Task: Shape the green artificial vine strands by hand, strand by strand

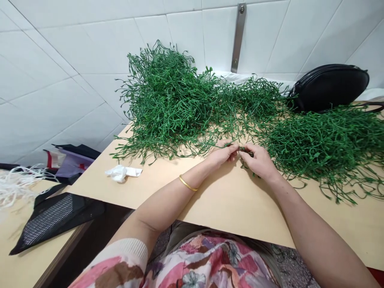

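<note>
Both hands meet over the light wooden tabletop (168,196), close to each other. My left hand (222,154), with a gold bangle (187,183) on its forearm, pinches a thin green plastic plant stem (221,146). My right hand (257,161) is closed on green stems too; its fingertips almost touch those of the left, and some ends hang below its palm. Exactly how the stems join between the fingers is too small to tell. A tall heap of green artificial stems (171,96) rises behind my left hand. Beside my right hand lies another heap of stems (324,144).
A black zipped pouch (333,88) stands at the back right. A crumpled white tissue (120,173) lies left of my arm. On a lower surface at left are white strands (21,184) and a black mesh piece (51,218). A tiled wall (99,44) closes off the back.
</note>
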`<action>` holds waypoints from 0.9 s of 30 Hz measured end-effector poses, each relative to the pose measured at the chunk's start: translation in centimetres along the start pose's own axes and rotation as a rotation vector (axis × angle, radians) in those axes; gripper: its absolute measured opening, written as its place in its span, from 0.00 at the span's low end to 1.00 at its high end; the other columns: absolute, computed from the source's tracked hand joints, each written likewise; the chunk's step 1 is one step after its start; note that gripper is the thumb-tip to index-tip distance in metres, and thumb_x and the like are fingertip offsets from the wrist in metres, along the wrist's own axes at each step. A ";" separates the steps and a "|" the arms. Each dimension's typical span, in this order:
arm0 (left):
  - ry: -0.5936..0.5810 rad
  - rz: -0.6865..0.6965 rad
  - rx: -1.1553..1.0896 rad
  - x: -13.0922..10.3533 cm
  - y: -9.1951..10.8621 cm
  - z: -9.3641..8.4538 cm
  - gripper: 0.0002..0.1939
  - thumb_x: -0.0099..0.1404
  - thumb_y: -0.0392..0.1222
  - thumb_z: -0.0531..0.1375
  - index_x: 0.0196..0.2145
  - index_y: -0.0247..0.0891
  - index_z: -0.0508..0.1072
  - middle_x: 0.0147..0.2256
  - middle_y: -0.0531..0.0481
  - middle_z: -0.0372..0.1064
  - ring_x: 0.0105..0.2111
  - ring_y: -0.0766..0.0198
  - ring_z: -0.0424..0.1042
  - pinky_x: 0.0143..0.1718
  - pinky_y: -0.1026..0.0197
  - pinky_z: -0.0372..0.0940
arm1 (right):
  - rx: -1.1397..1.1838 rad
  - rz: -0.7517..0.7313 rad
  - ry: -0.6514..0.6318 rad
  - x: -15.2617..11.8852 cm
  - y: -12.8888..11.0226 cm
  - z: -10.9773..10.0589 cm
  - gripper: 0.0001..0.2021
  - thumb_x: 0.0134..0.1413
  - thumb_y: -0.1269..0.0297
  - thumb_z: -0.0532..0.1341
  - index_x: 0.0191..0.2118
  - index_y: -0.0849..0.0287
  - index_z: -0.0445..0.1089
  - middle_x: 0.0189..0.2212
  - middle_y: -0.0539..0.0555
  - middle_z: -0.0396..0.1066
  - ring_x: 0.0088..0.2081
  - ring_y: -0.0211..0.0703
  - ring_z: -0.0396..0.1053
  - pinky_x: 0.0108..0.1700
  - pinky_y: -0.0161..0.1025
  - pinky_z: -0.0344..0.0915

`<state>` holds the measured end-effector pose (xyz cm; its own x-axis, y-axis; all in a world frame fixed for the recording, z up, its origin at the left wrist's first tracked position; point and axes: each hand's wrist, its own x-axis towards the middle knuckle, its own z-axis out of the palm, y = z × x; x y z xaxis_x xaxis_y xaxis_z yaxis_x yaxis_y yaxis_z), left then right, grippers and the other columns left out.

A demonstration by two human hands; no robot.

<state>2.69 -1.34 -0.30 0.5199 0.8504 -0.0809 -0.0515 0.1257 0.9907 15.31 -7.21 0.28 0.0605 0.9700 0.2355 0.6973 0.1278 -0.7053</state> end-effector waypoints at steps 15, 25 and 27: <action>-0.033 -0.355 0.150 0.3 0.6 -0.1 0.22 0.63 0.50 0.51 0.15 0.37 0.60 0.12 0.54 0.54 0.12 0.73 0.50 0.14 0.65 0.44 | -0.451 -0.151 0.070 -0.6 -0.8 0.6 0.13 0.57 0.65 0.47 0.30 0.59 0.67 0.28 0.56 0.68 0.36 0.47 0.58 0.44 0.47 0.50; 0.182 0.105 0.252 0.6 -0.9 1.0 0.14 0.56 0.36 0.58 0.16 0.36 0.61 0.16 0.57 0.55 0.23 0.70 0.57 0.28 0.67 0.55 | -0.586 -0.234 0.018 -1.3 -1.3 0.5 0.12 0.53 0.72 0.48 0.23 0.59 0.64 0.23 0.57 0.65 0.34 0.46 0.56 0.47 0.50 0.46; 0.173 0.062 0.155 0.8 -1.1 0.9 0.13 0.55 0.36 0.60 0.17 0.36 0.62 0.17 0.57 0.57 0.23 0.71 0.57 0.30 0.67 0.55 | -0.524 -0.200 -0.023 -1.6 -1.9 0.0 0.13 0.54 0.70 0.48 0.22 0.59 0.62 0.22 0.56 0.64 0.33 0.45 0.55 0.46 0.49 0.47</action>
<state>3.97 -1.24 -1.36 0.3649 0.9307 -0.0235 0.0599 0.0017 0.9982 13.90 -8.99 1.27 -0.1214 0.9425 0.3115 0.9556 0.1958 -0.2200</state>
